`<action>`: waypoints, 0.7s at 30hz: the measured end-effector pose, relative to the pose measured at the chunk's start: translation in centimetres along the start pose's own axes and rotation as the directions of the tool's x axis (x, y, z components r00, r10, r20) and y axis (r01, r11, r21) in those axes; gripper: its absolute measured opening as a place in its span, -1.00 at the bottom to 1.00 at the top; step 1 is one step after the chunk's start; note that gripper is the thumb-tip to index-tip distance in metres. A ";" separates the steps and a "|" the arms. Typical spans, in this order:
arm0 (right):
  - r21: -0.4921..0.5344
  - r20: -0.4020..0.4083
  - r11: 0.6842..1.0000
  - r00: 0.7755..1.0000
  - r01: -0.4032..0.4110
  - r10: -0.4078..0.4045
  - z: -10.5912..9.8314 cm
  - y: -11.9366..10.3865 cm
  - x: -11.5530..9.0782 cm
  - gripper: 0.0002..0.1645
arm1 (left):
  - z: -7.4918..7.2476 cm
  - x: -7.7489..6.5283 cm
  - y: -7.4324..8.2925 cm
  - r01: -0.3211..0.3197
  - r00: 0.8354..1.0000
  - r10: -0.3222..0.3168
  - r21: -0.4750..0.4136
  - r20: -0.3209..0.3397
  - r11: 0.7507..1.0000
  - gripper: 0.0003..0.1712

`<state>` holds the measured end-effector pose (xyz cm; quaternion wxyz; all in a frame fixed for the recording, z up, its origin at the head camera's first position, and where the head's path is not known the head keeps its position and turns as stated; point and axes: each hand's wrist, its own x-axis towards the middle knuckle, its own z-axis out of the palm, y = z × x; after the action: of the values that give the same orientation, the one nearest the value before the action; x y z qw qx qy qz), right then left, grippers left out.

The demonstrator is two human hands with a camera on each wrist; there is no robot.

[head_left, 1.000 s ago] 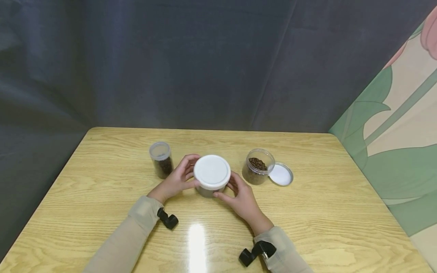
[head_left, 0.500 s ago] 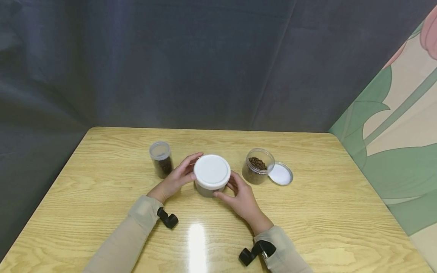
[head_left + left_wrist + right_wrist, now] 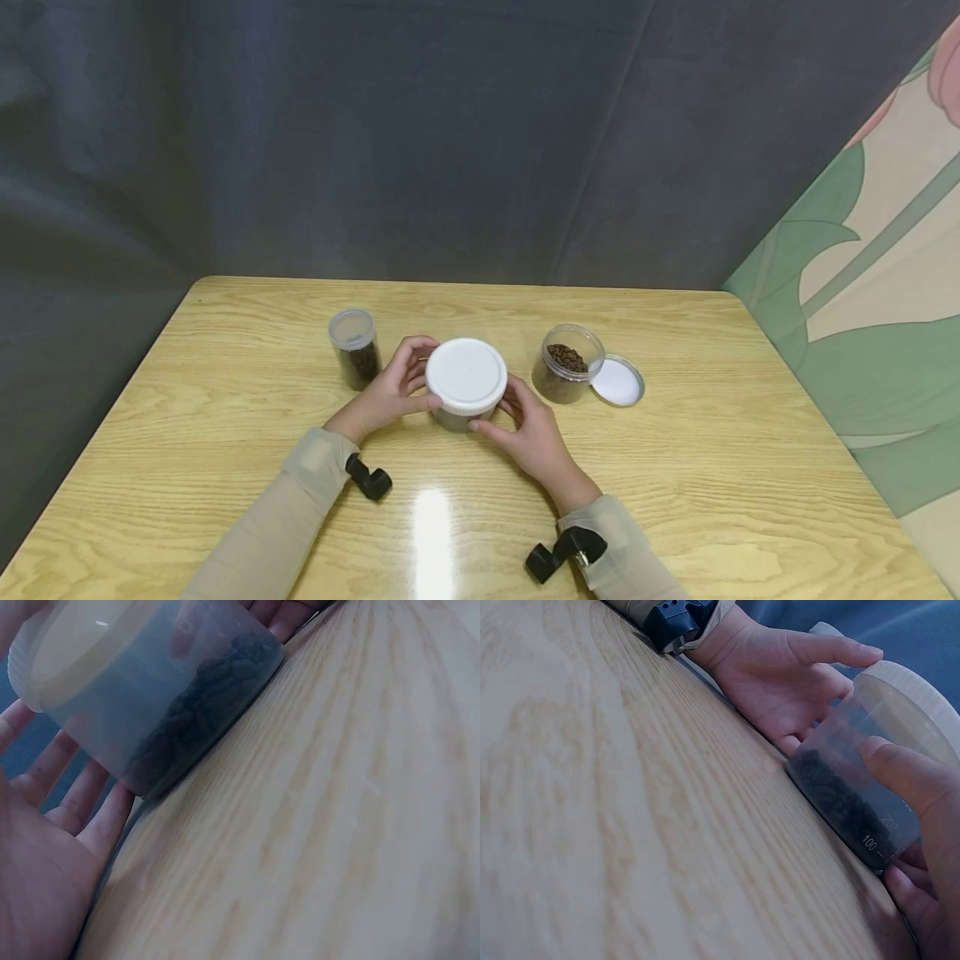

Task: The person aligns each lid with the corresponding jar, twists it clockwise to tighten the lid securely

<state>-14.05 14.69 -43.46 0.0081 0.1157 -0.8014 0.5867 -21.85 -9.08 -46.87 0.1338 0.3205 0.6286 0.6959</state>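
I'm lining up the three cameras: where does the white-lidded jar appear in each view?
Head: the white-lidded jar sits just below the picture's centre.
Left wrist: upper left, cut off by the top edge.
Right wrist: at the right, its lid cut off by the picture's edge.
Shared landmark: the wood-grained table.

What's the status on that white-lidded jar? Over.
Left grip on white lid. Right grip around jar, upright on table. Dark pieces inside. Open jar beside right grip; nothing seen blocking.
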 end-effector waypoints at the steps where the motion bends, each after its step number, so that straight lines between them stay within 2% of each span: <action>1: 0.001 0.000 1.000 1.000 0.000 0.000 0.0 -0.1 0.0 -0.13 | 0.0 0.0 0.0 0.002 1.000 -0.002 -0.001 0.002 1.000 0.06; 8: -0.002 0.000 1.000 1.000 -0.010 0.010 0.0 0.1 0.1 -0.12 | -0.1 -0.1 -0.1 0.001 1.000 -0.001 0.002 0.028 1.000 -0.08; 12: -0.011 -0.009 1.000 1.000 -0.004 0.003 0.2 1.8 0.3 -0.08 | -0.1 -0.1 -0.1 0.006 0.999 -0.008 0.045 0.042 0.999 -0.17; 16: -0.003 -0.014 1.000 1.000 0.011 -0.011 0.3 3.5 0.5 -0.06 | -0.2 -0.2 -0.1 0.018 0.999 -0.021 0.067 0.044 0.998 -0.18; 21: 0.013 -0.014 0.999 0.999 0.045 -0.045 0.1 3.8 0.7 -0.08 | -0.3 -0.1 -0.2 0.016 0.999 -0.017 0.038 0.033 0.999 -0.10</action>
<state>-15.42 15.52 -46.99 0.0260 0.1296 -0.7946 0.5925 -21.96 -9.32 -47.11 0.1439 0.3294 0.6419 0.6773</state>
